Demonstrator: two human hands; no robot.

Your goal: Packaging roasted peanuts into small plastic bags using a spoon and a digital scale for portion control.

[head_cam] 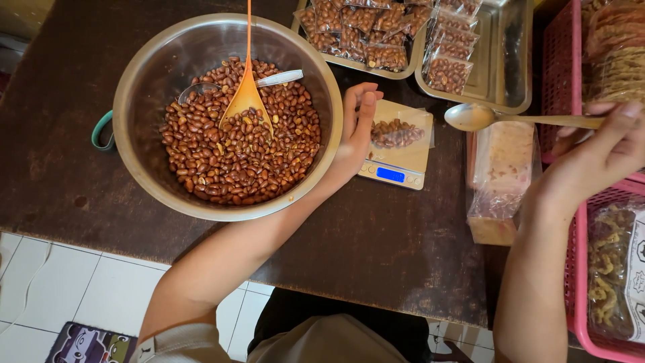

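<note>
Beside the scale (396, 158), left fingers (363, 111) touch the peanut bag (396, 133).

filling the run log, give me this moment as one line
left hand: on small bag of peanuts, on pocket scale | right hand: holds empty metal spoon | steel bowl: peanuts

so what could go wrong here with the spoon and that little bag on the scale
1. The open bag of peanuts lies loosely on the small scale, steadied only by the left hand; a nudge could spill it.
2. The spoon in the right hand hangs off to the side of the bag, so a pour might miss.
3. The scale sits tight against the big steel bowl, which could skew it.
</note>
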